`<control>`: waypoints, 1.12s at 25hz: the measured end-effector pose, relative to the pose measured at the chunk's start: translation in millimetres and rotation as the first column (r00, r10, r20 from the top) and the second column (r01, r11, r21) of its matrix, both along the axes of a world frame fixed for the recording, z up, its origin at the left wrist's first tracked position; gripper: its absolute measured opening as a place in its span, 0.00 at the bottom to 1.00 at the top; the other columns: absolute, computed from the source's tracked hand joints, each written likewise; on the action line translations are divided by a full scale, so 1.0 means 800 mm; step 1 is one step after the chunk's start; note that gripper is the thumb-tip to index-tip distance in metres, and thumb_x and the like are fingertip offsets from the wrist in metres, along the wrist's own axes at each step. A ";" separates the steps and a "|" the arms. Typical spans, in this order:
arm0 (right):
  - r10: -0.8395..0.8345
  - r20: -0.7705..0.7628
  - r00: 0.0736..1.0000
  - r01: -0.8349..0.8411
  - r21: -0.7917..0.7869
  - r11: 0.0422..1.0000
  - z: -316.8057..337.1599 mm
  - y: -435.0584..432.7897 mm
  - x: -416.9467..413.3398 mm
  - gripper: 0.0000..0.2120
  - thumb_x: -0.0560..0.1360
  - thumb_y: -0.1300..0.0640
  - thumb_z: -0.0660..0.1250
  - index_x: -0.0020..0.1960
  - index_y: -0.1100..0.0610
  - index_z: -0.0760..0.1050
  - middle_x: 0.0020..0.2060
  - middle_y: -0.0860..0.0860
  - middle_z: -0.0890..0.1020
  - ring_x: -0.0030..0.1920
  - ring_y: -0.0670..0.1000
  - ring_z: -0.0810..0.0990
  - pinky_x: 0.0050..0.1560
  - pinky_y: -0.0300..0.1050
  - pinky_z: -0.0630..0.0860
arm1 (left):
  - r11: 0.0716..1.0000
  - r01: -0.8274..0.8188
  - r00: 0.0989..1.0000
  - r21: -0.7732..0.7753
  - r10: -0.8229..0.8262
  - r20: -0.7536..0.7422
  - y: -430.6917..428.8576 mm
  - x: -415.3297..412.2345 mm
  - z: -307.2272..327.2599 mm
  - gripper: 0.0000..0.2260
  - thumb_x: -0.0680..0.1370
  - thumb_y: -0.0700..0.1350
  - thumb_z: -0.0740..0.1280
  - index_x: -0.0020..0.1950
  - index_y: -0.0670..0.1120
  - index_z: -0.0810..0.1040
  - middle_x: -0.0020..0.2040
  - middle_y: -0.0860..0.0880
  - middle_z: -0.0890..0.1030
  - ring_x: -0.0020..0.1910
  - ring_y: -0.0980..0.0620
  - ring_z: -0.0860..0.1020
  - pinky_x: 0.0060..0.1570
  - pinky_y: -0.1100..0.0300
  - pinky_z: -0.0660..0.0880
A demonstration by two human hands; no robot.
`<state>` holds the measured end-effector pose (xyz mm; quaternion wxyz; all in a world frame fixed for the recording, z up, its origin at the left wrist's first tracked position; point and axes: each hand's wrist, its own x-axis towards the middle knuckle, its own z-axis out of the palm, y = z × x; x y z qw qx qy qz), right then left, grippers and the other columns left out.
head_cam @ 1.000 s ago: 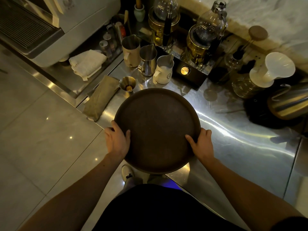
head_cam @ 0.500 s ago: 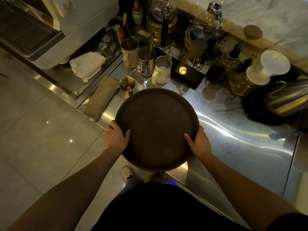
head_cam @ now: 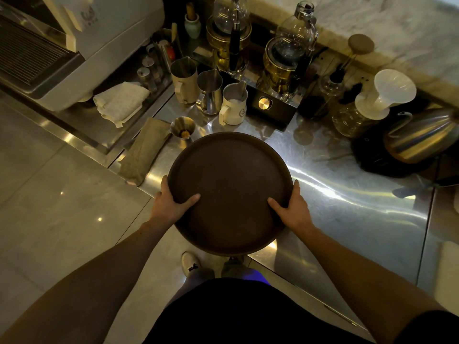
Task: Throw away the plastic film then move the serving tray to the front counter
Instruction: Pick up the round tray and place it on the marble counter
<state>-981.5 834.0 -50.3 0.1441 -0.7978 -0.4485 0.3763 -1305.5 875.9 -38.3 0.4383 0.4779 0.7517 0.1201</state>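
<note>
A round dark brown serving tray (head_cam: 231, 175) hangs over the near corner of the steel counter, empty, with part of it past the counter's edge above the floor. My left hand (head_cam: 171, 204) grips its left rim, thumb lying on the tray's inside. My right hand (head_cam: 290, 207) grips the right rim the same way. No plastic film shows anywhere in view.
Behind the tray stand three milk jugs (head_cam: 211, 95), a small metal cup (head_cam: 182, 129), siphon brewers (head_cam: 231, 45), a glass server with a white dripper (head_cam: 372, 103) and a steel kettle (head_cam: 422, 137). A folded cloth (head_cam: 144, 150) lies left; an espresso machine (head_cam: 74, 45) is far left. A marble counter (head_cam: 397, 28) runs behind.
Both thumbs have slid further onto the tray's inner surface and the grip has tightened. The tray has stayed at about the same spot over the counter corner.
</note>
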 end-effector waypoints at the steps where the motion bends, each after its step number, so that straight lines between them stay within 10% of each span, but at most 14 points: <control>1: -0.010 0.006 1.000 0.010 0.013 1.000 0.001 -0.003 -0.001 0.49 0.69 0.34 0.69 0.78 0.50 0.45 0.72 0.57 0.68 0.69 0.61 0.71 0.66 0.60 0.71 | 1.000 -0.002 1.000 0.029 0.001 0.020 -0.002 0.000 0.002 0.51 0.65 0.63 0.76 0.78 0.51 0.51 0.74 0.42 0.67 0.70 0.38 0.69 0.63 0.42 0.72; 28: -0.228 -0.045 0.973 0.215 0.552 0.806 0.172 -0.124 -0.101 0.36 0.70 0.47 0.74 0.74 0.48 0.62 0.67 0.51 0.74 0.64 0.53 0.74 0.62 0.52 0.74 | 0.881 0.153 0.984 0.448 -0.177 0.014 -0.038 -0.087 0.149 0.45 0.62 0.62 0.77 0.74 0.50 0.65 0.69 0.45 0.73 0.67 0.42 0.72 0.61 0.43 0.73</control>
